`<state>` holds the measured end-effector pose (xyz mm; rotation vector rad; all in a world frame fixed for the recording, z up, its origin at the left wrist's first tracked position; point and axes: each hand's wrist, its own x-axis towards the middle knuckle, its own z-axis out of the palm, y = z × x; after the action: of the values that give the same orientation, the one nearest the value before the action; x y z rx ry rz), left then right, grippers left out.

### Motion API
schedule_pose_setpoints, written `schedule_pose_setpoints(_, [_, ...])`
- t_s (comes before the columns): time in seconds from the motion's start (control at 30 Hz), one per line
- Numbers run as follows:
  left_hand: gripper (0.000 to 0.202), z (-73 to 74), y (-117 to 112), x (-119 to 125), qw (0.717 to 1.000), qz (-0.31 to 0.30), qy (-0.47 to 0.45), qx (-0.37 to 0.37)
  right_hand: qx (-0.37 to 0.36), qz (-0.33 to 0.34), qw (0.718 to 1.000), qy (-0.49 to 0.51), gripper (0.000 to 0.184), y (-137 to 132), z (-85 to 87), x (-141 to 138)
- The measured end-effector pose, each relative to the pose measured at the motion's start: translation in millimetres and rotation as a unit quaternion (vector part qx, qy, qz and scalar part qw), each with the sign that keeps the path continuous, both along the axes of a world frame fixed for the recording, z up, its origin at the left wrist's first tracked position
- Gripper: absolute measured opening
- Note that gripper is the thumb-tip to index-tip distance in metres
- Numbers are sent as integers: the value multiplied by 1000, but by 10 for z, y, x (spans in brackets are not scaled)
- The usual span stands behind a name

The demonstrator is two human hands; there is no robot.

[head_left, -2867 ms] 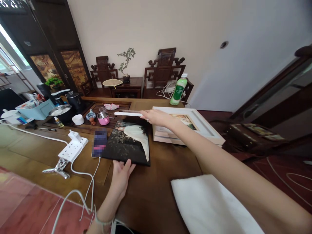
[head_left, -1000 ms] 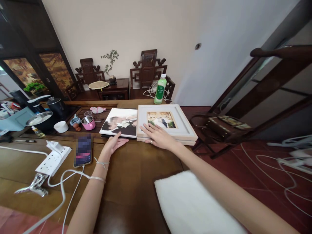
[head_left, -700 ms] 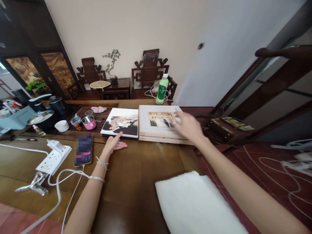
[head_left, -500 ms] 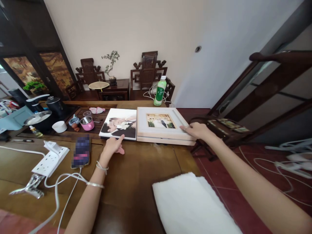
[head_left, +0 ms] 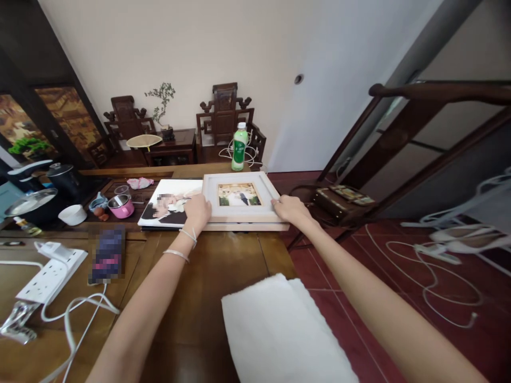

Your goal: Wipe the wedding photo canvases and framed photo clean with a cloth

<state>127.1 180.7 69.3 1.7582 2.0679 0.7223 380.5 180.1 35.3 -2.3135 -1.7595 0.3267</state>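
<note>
A light wooden picture frame with a wide pale mat and a small wedding photo lies on top of another frame at the table's far edge. My left hand is closed on its left side, and my right hand is closed on its right side, fingertips partly hidden. Left of it lies a photo album with a portrait on its white cover, partly covered by my left hand. Nearer me, a white sheet of rough-edged paper lies on the wooden table.
A green bottle stands behind the frames. To the left are a phone, a white power strip with cables, a pink cup, a white cup and a lidded pan. A dark wooden chair stands on the right.
My left hand has moved from the album's front edge to the frame's left side and closed on it. The upper frame has shifted slightly on the one below. The view has turned right.
</note>
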Motion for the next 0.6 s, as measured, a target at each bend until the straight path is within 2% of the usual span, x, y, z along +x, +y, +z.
schedule_pose_setpoints(0.1, [18, 163, -72, -15, 1000, -15, 2, 27, 37, 4, 999, 10, 31, -95, 151, 22])
schedule_pose_setpoints(0.23, [28, 494, -211, -119, 997, -30, -31, 61, 118, 8, 993, 24, 36, -299, 490, 51])
schedule_pose_setpoints(0.33, [34, 688, -357, -285, 990, -63, -115, 50, 172, 9, 984, 49, 37, -474, 739, 1])
schedule_pose_setpoints(0.4, [32, 738, -513, -409, 982, -89, -164, 27, 196, 18, 977, 75, 35, -605, 844, -91])
schedule_pose_setpoints(0.43, [31, 739, -617, -471, 974, -99, -203, 20, 206, 26, 974, 90, 34, -682, 872, -151])
schedule_pose_setpoints(0.5, [29, 711, -878, -599, 913, -90, -399, -1, 218, 52, 967, 122, 34, -876, 881, -276])
schedule_pose_setpoints(0.53, [28, 692, -1034, -668, 886, -59, -461, -3, 219, 72, 963, 137, 35, -1001, 862, -330])
schedule_pose_setpoints(0.6, [27, 656, -1380, -823, 858, 19, -513, 16, 223, 109, 954, 168, 36, -1309, 778, -403])
